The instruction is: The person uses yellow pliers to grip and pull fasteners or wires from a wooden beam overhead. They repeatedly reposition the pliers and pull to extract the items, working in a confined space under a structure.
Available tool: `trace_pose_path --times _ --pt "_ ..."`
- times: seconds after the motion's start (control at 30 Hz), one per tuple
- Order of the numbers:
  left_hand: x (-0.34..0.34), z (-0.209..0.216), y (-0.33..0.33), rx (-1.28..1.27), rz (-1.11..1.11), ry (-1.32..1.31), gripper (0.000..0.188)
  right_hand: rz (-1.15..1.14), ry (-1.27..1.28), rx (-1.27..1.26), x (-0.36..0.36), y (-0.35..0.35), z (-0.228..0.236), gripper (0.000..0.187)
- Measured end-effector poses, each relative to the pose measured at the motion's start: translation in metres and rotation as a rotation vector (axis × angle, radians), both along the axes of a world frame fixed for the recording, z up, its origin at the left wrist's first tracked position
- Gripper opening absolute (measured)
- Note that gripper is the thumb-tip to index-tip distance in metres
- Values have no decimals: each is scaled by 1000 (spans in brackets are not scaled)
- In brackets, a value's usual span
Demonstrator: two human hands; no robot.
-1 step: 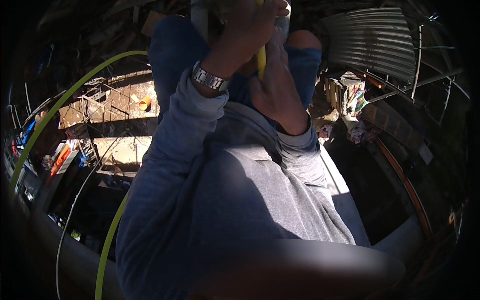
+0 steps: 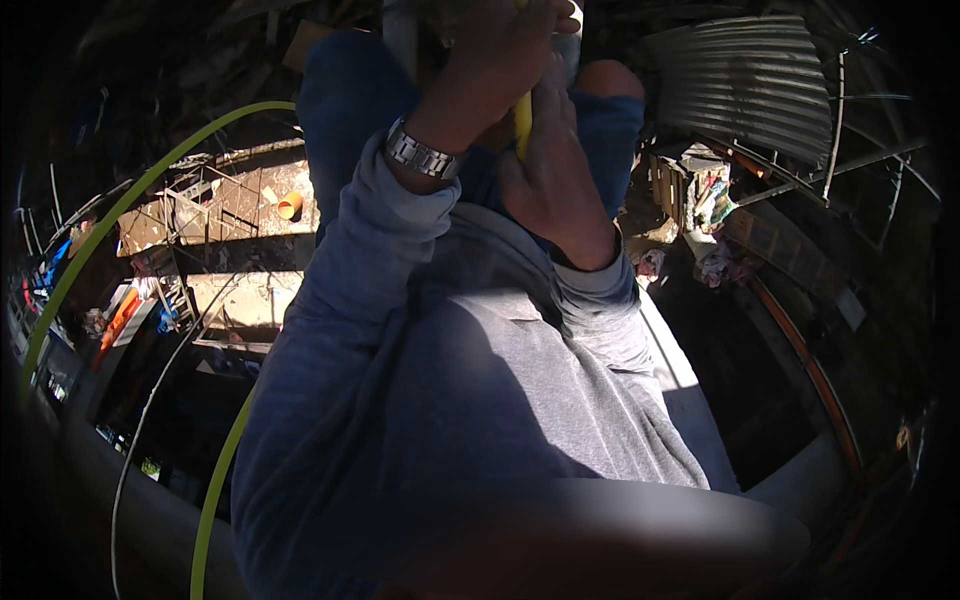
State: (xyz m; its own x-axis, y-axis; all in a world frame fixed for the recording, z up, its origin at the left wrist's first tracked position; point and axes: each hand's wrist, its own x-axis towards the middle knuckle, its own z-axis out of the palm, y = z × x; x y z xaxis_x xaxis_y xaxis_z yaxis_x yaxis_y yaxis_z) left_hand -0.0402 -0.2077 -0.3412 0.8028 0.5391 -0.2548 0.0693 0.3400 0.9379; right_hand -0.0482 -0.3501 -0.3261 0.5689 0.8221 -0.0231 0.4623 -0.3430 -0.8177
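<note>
Both hands work close together between my knees at the upper edge. My left hand (image 2: 503,48), with a metal watch (image 2: 424,156) on the wrist, is closed around a slim yellow rod-like piece (image 2: 523,122). A bit of yellow also shows above its knuckles. Just below and to the right, my right hand (image 2: 552,172) is closed on the same piece, its fingers pointing up toward the left hand. The ends of the piece are hidden by the hands and the frame edge. Behind the fingers stands a pale post-like surface (image 2: 572,52).
A yellow-green hose (image 2: 150,180) arcs along my left, beside a thin grey cable (image 2: 150,400). Far below lie a sunlit ledge with an orange pipe piece (image 2: 290,206) and clutter. Corrugated sheeting (image 2: 745,85) and metal bars (image 2: 838,130) are at upper right; a pale beam (image 2: 672,350) runs beside me.
</note>
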Motion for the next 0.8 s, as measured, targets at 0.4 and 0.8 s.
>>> trace_pose_path --times 0.4,0.8 --pt "4 25 23 245 -206 249 50 59 1137 267 36 -22 -42 81" --pt "-3 32 56 -5 -450 273 39 529 2049 961 -7 49 -71 69"
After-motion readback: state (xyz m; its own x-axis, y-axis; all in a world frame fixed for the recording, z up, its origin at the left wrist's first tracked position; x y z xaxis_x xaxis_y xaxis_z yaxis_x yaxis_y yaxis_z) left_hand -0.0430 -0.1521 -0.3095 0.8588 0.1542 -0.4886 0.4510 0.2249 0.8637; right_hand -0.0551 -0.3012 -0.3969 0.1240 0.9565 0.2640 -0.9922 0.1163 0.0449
